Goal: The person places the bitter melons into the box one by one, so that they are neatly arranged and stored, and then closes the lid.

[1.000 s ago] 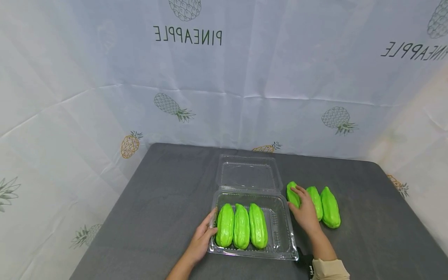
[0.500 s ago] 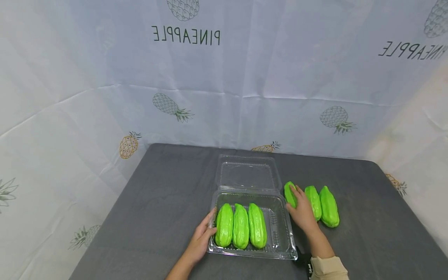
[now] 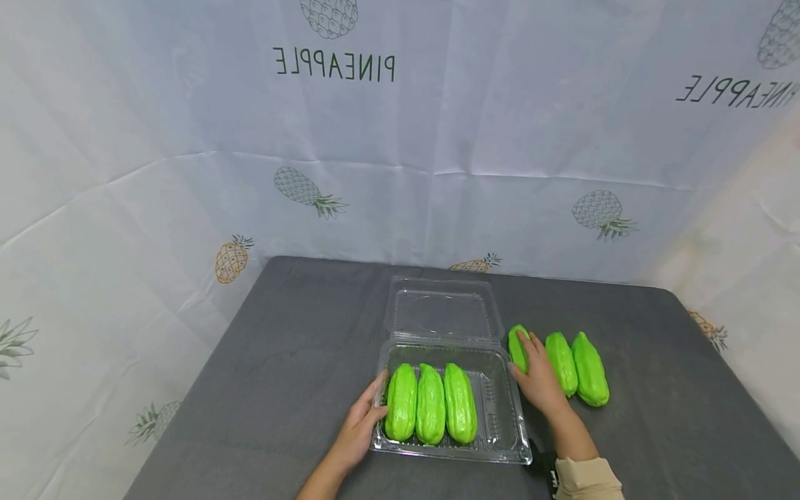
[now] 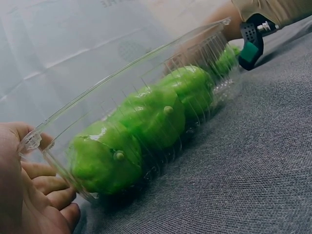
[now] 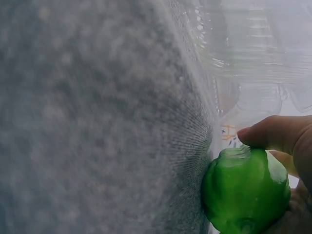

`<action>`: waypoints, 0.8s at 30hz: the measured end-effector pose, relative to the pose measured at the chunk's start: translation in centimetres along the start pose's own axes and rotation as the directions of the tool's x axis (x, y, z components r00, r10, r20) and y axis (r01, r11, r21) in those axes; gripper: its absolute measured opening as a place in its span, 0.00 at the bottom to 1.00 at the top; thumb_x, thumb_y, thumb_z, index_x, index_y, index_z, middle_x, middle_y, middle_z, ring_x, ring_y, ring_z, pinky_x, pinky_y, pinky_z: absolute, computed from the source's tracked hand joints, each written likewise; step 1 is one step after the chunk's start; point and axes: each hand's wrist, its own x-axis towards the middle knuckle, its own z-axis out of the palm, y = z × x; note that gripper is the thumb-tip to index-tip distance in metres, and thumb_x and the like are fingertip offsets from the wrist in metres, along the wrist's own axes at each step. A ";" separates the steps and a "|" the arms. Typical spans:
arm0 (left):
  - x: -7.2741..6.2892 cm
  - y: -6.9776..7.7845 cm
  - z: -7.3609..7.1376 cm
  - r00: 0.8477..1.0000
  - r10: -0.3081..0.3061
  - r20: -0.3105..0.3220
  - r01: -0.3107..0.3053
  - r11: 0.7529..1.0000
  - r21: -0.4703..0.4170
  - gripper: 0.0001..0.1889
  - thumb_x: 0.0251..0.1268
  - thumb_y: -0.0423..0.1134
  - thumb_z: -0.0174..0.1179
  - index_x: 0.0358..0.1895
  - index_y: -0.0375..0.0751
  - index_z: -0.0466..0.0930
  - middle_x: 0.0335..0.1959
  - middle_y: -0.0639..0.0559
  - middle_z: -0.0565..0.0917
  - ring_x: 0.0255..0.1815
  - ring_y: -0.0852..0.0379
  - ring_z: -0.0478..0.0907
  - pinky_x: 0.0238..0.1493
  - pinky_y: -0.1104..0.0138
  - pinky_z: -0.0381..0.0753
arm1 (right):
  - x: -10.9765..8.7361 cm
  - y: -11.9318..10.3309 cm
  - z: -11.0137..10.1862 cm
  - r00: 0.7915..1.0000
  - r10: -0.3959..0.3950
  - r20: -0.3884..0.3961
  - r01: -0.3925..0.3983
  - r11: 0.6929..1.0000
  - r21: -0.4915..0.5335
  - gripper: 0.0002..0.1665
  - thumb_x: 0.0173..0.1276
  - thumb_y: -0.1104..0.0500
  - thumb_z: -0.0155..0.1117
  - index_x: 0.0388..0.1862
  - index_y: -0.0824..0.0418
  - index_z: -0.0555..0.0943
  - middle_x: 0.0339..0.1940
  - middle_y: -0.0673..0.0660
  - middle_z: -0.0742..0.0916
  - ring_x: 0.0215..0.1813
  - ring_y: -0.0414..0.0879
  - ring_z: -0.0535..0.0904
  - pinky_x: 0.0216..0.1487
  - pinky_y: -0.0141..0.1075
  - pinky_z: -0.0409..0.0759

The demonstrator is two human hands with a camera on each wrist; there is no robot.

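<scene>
A clear plastic clamshell container [image 3: 450, 455] lies on the table with its lid [image 3: 444, 312] folded back. Three bumpy green bitter melons [image 3: 431, 406] lie side by side in its left and middle part. My left hand [image 3: 359, 423] holds the container's left edge, thumb at the rim and fingers along the outer wall [image 4: 122, 78]. Right of the container, my right hand [image 3: 540, 380] grips another bitter melon [image 3: 517, 345], which still lies at the table surface. In the right wrist view the thumb presses on top of that melon [image 5: 243, 190], and the other fingers are partly hidden behind it.
Two more bitter melons [image 3: 561, 362] lie side by side just right of my right hand. The grey table [image 3: 300, 347] ends at a white pineapple-print curtain [image 3: 437, 125] behind and at both sides. A black wrist device [image 4: 251, 46] sits by the right sleeve.
My right hand and the bitter melon in its grip shifted very slightly left early on, then stayed almost still. My left hand and the container show no clear movement.
</scene>
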 end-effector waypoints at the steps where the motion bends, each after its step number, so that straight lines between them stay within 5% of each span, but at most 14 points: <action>1: 0.0 0.0 0.0 1.000 -0.001 0.000 0.001 1.000 0.001 0.30 0.64 0.26 0.42 0.70 0.27 0.49 0.72 0.32 0.52 0.63 0.82 0.53 0.62 0.86 0.51 | 0.0 0.0 0.0 1.000 0.006 0.009 -0.006 1.000 -0.002 0.39 0.61 0.69 0.58 0.70 0.73 0.55 0.68 0.81 0.55 0.66 0.77 0.53 0.61 0.67 0.59; 5: 0.1 0.0 0.0 1.000 -0.006 -0.001 0.006 1.000 0.001 0.30 0.63 0.26 0.42 0.70 0.27 0.49 0.73 0.33 0.52 0.65 0.78 0.53 0.62 0.86 0.51 | 0.1 -0.2 -0.2 0.998 0.032 0.045 -0.032 0.999 -0.013 0.39 0.62 0.68 0.56 0.71 0.72 0.53 0.69 0.81 0.54 0.66 0.78 0.52 0.60 0.67 0.60; 12: -0.1 0.2 0.1 1.000 -0.022 0.003 0.022 1.000 0.010 0.30 0.64 0.27 0.42 0.71 0.28 0.49 0.73 0.34 0.52 0.72 0.52 0.47 0.62 0.86 0.50 | 0.0 -0.4 -0.4 0.996 0.040 0.075 -0.040 0.999 -0.010 0.39 0.63 0.68 0.56 0.71 0.72 0.53 0.68 0.81 0.54 0.66 0.77 0.52 0.61 0.67 0.59; 20: -0.1 0.3 0.1 1.000 -0.005 0.000 0.005 1.000 -0.007 0.30 0.64 0.26 0.42 0.70 0.27 0.49 0.73 0.33 0.52 0.65 0.80 0.53 0.62 0.86 0.50 | -0.4 -1.0 -1.0 0.999 -0.009 0.038 0.009 1.000 0.022 0.38 0.59 0.71 0.56 0.68 0.77 0.57 0.64 0.84 0.60 0.63 0.79 0.57 0.59 0.67 0.61; 24: 0.0 0.2 0.1 1.000 0.003 0.001 -0.003 1.000 -0.006 0.30 0.64 0.26 0.42 0.70 0.26 0.49 0.72 0.32 0.52 0.63 0.83 0.53 0.62 0.86 0.50 | -0.7 -1.4 -1.5 1.000 0.014 -0.009 -0.014 0.999 0.031 0.36 0.58 0.70 0.55 0.67 0.74 0.60 0.63 0.80 0.65 0.62 0.76 0.61 0.57 0.66 0.64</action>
